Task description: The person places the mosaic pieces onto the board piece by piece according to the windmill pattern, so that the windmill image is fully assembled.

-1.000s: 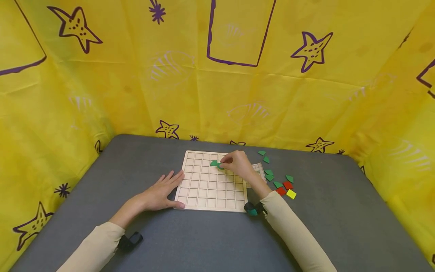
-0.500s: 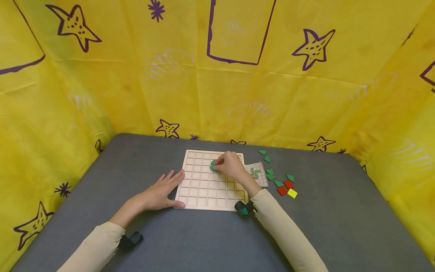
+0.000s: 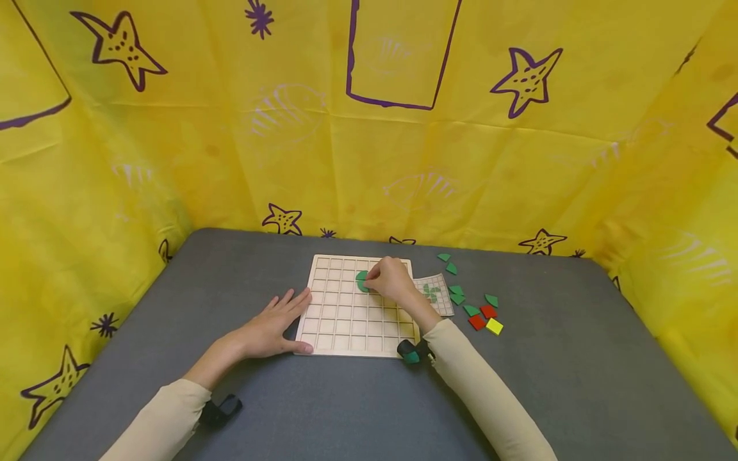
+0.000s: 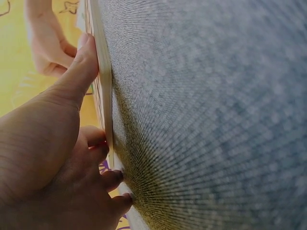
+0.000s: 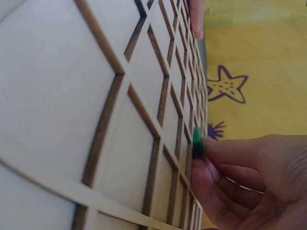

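- Fingers, right hand (image 3: 393, 280): pinched a green piece (image 3: 362, 287), since shifted left beside its twin (image 3: 361, 275); I judged it nearly seated.
- Left hand (image 3: 271, 330): fingers spread against the gridded board (image 3: 343, 326).

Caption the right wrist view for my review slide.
A right hand pinches a flat green piece over a pale wooden grid board, purple-patterned yellow cloth behind.
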The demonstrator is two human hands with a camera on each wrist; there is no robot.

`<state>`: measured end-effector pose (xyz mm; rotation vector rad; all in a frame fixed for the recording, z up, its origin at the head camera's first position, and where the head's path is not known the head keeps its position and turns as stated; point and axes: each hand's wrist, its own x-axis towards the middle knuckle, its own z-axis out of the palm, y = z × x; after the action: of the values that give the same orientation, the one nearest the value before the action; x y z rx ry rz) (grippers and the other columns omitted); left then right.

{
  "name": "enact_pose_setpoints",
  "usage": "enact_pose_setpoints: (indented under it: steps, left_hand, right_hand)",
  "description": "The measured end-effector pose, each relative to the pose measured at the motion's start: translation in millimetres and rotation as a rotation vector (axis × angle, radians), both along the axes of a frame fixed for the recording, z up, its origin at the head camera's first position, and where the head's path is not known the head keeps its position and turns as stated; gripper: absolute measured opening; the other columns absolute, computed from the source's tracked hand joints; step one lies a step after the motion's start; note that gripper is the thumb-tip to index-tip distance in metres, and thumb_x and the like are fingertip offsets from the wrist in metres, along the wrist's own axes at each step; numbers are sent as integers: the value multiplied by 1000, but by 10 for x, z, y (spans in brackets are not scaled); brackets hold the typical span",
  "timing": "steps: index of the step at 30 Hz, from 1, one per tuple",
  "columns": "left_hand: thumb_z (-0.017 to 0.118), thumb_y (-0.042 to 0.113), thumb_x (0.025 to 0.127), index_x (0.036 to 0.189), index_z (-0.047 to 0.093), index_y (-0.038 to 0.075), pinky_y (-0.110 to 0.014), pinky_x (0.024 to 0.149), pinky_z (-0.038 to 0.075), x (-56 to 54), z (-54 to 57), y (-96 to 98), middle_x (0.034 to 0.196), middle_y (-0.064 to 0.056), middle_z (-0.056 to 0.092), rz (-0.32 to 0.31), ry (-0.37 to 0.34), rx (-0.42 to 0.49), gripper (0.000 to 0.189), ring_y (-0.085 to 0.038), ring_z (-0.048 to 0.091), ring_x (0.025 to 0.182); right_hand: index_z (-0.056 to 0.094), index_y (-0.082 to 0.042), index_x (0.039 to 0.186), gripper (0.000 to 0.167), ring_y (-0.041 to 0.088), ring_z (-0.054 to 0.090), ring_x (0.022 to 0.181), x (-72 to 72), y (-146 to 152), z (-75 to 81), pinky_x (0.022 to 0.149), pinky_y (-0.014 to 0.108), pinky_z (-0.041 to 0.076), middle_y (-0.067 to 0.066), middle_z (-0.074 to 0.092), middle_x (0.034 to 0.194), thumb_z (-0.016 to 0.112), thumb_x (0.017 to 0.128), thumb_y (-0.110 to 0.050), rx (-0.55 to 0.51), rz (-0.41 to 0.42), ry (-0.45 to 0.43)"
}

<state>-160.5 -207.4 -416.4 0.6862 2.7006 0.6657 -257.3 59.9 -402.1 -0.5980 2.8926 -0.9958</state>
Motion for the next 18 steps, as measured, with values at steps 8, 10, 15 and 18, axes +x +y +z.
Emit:
enact_pose_setpoints:
  steps: [8, 10, 15, 18]
  left_hand:
    - [72, 55, 82, 156, 18, 2, -61, 116, 4, 1, -9, -4, 163, -15, 12, 8, -5, 0, 106, -44, 5, 148]
    - [72, 55, 82, 156, 18, 2, -61, 116, 4, -1, -12, -7, 163, -15, 13, 8, -2, -3, 106, -44, 5, 148]
    - [72, 56, 82, 156, 18, 2, -61, 116, 4, 0, -15, -4, 163, -15, 13, 5, 3, -5, 106, -44, 5, 147]
    - [72, 56, 81, 156, 17, 2, -61, 116, 4, 0, -13, 5, 163, -14, 12, 3, 2, -2, 107, -44, 5, 148]
  right_hand:
    - [79, -5, 83, 8, 18, 66, 72, -5, 7, -51, 63, 28, 52, 5, 74, 80, 79, 84, -13, -17, -18, -22]
    - [79, -5, 82, 8, 17, 65, 72, -9, 5, -58, 63, 28, 52, 4, 74, 80, 78, 84, -13, -20, -17, -28]
    - [79, -5, 83, 8, 17, 65, 72, -13, 8, -50, 63, 28, 52, 5, 74, 80, 78, 85, -13, -26, -12, -40]
    - [79, -4, 84, 8, 18, 65, 72, -11, 17, -43, 64, 29, 53, 5, 74, 80, 78, 84, -12, -34, -23, -47]
